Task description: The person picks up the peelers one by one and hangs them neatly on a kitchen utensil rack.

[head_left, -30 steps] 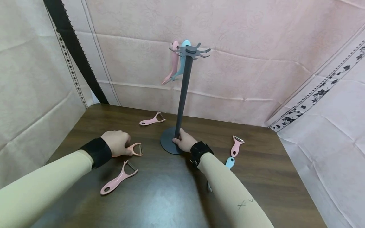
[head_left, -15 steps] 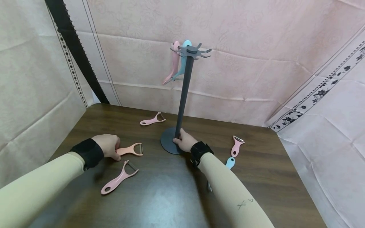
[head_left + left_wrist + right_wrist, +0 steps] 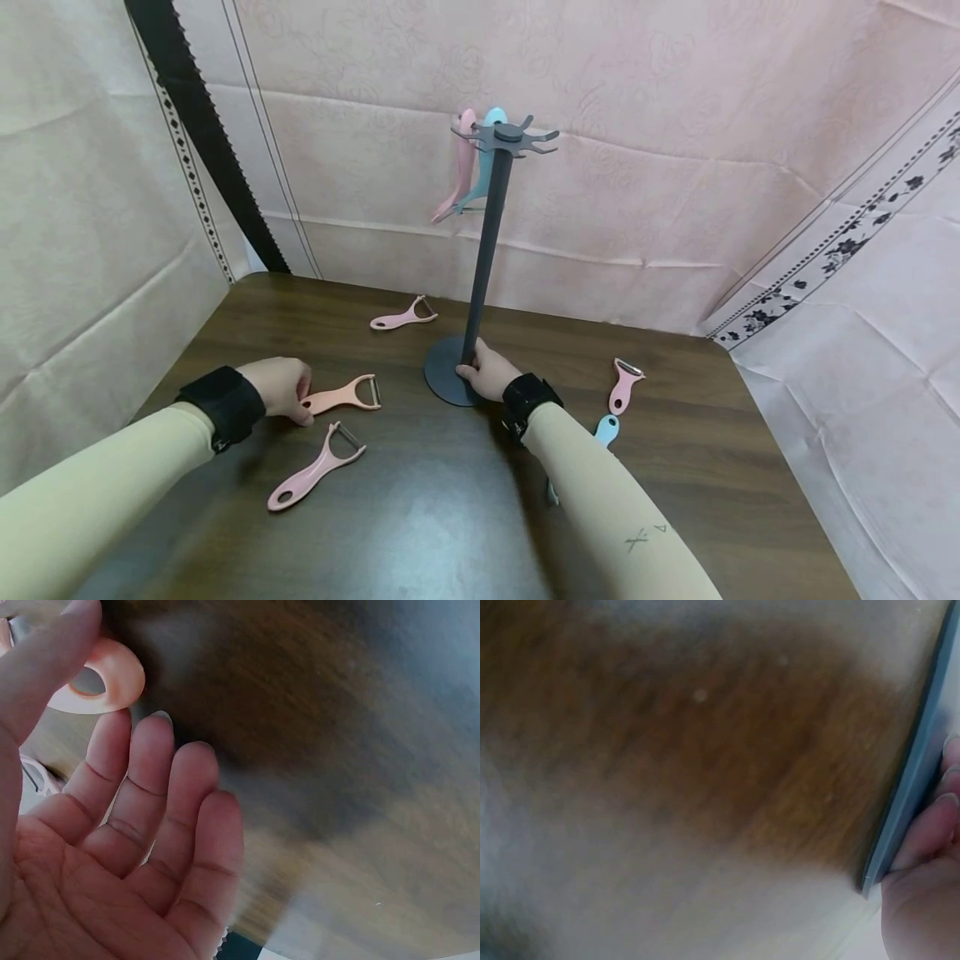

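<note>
My left hand (image 3: 279, 390) is at the handle end of an orange peeler (image 3: 341, 397) on the table. In the left wrist view, thumb and index finger pinch the peeler's ringed end (image 3: 120, 679), the other fingers loosely extended. My right hand (image 3: 489, 372) grips the foot of a dark grey stand (image 3: 489, 250), at the pole just above its round base (image 3: 444, 379). The right wrist view shows its fingers (image 3: 930, 829) against a grey edge of the stand. A pink peeler (image 3: 465, 158) and a blue peeler (image 3: 489, 167) hang from the stand's left hooks.
A pink peeler (image 3: 311, 477) lies in front of the left hand and another pink peeler (image 3: 401, 320) behind it. To the right lie a third pink peeler (image 3: 624, 387) and a blue peeler (image 3: 607, 428), partly hidden by the right forearm. Cloth hangs behind the table (image 3: 420, 525).
My left hand has slid leftward along the orange peeler from near its head to its handle end. The peeler has shifted very slightly. My right hand stays on the stand.
</note>
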The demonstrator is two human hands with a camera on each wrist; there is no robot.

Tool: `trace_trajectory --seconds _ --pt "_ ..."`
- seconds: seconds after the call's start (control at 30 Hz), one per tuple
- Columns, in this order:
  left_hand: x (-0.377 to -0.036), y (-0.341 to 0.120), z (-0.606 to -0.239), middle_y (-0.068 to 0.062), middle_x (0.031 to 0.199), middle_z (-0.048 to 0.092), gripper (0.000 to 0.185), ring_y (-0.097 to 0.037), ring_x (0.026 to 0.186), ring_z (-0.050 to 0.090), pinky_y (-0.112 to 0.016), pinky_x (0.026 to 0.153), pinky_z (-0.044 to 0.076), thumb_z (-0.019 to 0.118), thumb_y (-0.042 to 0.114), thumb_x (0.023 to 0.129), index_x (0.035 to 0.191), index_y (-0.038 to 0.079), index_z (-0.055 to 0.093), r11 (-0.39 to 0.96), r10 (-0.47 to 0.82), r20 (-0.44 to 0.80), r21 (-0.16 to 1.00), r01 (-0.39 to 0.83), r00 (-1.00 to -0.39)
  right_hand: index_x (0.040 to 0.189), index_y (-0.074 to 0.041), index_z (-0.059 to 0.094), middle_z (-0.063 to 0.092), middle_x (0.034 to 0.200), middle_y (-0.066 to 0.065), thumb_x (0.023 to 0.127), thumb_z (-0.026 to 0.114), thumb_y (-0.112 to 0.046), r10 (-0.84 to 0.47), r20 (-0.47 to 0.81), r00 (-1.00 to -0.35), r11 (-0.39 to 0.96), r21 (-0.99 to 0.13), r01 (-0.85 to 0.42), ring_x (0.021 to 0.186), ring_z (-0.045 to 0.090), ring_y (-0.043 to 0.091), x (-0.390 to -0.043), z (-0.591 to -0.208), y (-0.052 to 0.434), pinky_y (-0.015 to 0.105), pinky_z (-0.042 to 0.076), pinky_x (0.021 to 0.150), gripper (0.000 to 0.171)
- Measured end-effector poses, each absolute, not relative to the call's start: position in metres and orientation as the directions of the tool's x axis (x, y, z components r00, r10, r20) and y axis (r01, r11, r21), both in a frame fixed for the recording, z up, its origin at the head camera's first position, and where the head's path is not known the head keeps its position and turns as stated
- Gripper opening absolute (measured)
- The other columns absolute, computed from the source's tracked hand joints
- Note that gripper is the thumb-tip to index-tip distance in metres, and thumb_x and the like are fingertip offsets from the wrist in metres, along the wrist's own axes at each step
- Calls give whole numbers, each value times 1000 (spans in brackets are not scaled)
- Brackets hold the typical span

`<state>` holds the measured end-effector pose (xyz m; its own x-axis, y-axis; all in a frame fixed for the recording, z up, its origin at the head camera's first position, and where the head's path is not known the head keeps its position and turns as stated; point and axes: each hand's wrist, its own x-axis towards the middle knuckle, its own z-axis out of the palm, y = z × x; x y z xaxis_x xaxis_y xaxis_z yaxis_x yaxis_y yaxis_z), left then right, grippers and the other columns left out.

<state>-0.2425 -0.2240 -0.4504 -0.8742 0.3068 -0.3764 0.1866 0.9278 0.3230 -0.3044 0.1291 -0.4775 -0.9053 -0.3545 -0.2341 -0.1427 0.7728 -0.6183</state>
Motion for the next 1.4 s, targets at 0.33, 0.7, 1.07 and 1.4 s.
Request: trace_trajectory --seconds 0.33,0.7,1.07,1.4 --pt "-244 -220 -455 -1 68 50 36 -17 59 48 -30 54 34 81 35 74 79 11 55 894 352 -319 394 214 -880 125 -15 44 63 90 2 100 54 -30 -352 -231 -907 780 -608 -147 80 61 17 -307 -480 128 33 46 72 31" --pt "-249 -225 -446 -3 76 55 28 -18 66 50 -32 57 38 79 29 79 91 9 62 851 323 -205 490 188 -924 124 -14 44 63 90 2 100 54 -30 -354 -232 -906 775 -615 -145 82 61 17 -307 -479 128 33 47 73 30" --pt "-251 -225 -428 -5 84 57 30 -20 74 52 -33 62 44 76 21 83 105 4 63 738 282 40 630 243 -959 120 -14 45 63 88 2 100 54 -29 -357 -213 -910 775 -611 -161 80 60 17 -303 -479 128 32 45 72 27" --pt "-252 -222 -413 -5 94 64 33 -20 81 56 -24 69 45 76 28 85 110 8 64 659 178 296 673 337 -938 120 -14 45 63 88 2 100 55 -30 -354 -223 -908 774 -614 -151 80 60 17 -305 -480 129 33 45 71 28"
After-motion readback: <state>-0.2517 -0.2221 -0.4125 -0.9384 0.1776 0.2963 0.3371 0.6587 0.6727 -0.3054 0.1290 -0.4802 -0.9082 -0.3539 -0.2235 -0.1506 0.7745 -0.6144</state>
